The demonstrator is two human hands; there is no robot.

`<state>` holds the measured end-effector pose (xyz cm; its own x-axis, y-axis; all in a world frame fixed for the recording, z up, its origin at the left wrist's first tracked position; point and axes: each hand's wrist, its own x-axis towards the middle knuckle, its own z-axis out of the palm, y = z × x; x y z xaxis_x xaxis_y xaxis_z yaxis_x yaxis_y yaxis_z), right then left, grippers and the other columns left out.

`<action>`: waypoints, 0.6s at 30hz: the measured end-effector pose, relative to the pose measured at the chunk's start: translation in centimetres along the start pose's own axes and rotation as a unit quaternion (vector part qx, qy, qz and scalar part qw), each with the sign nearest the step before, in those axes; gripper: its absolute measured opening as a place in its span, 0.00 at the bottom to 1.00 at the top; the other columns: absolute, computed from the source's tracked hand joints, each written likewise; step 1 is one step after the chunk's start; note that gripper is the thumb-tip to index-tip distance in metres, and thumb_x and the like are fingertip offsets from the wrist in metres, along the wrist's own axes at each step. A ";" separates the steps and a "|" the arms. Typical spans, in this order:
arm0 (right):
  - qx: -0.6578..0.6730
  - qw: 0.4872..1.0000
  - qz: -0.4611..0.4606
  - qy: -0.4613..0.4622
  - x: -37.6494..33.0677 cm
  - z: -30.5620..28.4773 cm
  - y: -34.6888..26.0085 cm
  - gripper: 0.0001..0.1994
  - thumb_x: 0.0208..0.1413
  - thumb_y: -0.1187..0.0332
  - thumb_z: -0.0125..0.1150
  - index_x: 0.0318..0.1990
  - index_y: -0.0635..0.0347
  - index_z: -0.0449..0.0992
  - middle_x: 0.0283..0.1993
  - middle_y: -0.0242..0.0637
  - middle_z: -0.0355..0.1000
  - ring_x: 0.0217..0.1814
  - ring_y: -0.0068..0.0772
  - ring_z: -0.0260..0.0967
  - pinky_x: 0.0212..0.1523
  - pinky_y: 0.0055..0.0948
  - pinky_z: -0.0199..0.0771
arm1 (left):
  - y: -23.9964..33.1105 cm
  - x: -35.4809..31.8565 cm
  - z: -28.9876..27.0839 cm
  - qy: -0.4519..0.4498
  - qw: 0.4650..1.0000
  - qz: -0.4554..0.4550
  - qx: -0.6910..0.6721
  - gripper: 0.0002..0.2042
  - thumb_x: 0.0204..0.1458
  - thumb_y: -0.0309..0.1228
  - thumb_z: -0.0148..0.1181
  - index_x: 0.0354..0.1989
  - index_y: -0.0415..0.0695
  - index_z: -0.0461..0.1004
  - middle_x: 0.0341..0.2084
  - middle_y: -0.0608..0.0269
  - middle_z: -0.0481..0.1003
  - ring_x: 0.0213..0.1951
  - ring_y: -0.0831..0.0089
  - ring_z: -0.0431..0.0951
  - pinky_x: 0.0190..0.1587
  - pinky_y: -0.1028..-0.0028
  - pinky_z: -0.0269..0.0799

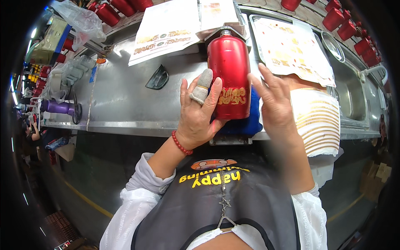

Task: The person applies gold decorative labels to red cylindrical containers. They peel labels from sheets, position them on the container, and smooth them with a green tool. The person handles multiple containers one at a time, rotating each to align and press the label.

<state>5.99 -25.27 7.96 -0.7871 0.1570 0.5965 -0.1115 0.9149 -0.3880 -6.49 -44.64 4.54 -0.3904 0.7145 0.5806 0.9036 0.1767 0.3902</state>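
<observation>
A glossy red metal bottle (228, 71) with a gold dragon-like decal (231, 96) near its base lies in front of me, neck pointing away. My left hand (196, 106) grips its lower left side, with the thumb along the bottle near the decal. A grey cloth cover (202, 87) is tied over one of its fingers. My right hand (276, 102) is by the bottle's right side, fingers stretched out and holding nothing; whether a fingertip touches the bottle I cannot tell. Under the bottle's base shows a blue cloth (255, 118).
White decal sheets (164, 31) lie behind on the metal bench (121, 98). A tray with a printed sheet (291, 48) and a gold-striped sheet (318, 121) are right, near a sink (352, 98). A black scraper-like piece (158, 78) sits left. More red bottles (346, 30) stand behind.
</observation>
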 end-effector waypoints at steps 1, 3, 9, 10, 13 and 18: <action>0.006 1.000 -0.009 -0.018 0.3 0.1 -1.0 0.32 0.49 0.86 0.56 0.63 0.48 0.75 0.67 0.51 0.66 0.61 0.54 0.66 0.60 0.43 0.72 | 0.0 -0.1 0.0 0.003 1.000 -0.002 -0.002 0.47 0.40 0.38 0.76 0.73 0.49 0.60 0.68 0.47 0.62 0.67 0.46 0.62 0.72 0.41 0.36; 0.007 0.999 -0.015 -0.041 0.2 0.3 -1.8 0.33 0.48 0.86 0.57 0.63 0.44 0.76 0.68 0.51 0.65 0.62 0.54 0.65 0.61 0.44 0.71 | -0.1 -0.2 -0.1 0.007 1.000 -0.005 -0.007 0.47 0.40 0.38 0.76 0.73 0.49 0.61 0.68 0.46 0.63 0.67 0.47 0.63 0.72 0.40 0.37; -0.020 0.998 -0.010 -0.051 -0.7 0.2 -1.6 0.28 0.50 0.85 0.61 0.59 0.47 0.80 0.68 0.52 0.67 0.65 0.52 0.66 0.63 0.42 0.69 | 0.0 -0.2 -0.3 -0.001 1.000 -0.001 0.003 0.47 0.39 0.37 0.76 0.73 0.48 0.61 0.67 0.46 0.63 0.66 0.46 0.64 0.71 0.39 0.42; -0.015 0.999 -0.007 -0.047 -0.8 0.2 -1.6 0.28 0.50 0.85 0.60 0.58 0.48 0.81 0.67 0.52 0.67 0.65 0.53 0.66 0.63 0.42 0.69 | 0.0 -0.1 -0.3 -0.002 1.000 -0.001 0.007 0.48 0.38 0.36 0.77 0.73 0.46 0.61 0.67 0.46 0.64 0.67 0.47 0.64 0.71 0.41 0.42; -0.021 0.999 -0.023 -0.030 -1.2 -0.1 -0.9 0.29 0.48 0.86 0.59 0.58 0.52 0.79 0.65 0.54 0.69 0.61 0.54 0.68 0.60 0.43 0.72 | 0.1 -0.2 -0.3 -0.008 1.000 0.008 0.029 0.47 0.36 0.33 0.77 0.72 0.46 0.63 0.67 0.49 0.66 0.69 0.50 0.63 0.73 0.44 0.40; 0.121 0.984 0.118 0.057 -1.8 -0.6 -0.4 0.25 0.55 0.85 0.54 0.62 0.64 0.73 0.51 0.53 0.76 0.46 0.44 0.77 0.50 0.36 0.77 | 1.0 0.8 -0.9 -0.036 0.986 0.090 0.139 0.31 0.53 0.36 0.65 0.69 0.60 0.67 0.60 0.67 0.72 0.70 0.56 0.60 0.73 0.40 0.39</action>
<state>7.86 -25.72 7.50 -0.7369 0.4074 0.5394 -0.0857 0.7352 -0.6724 -6.09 -44.48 6.06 -0.2155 0.7960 0.5657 0.9743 0.2144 0.0694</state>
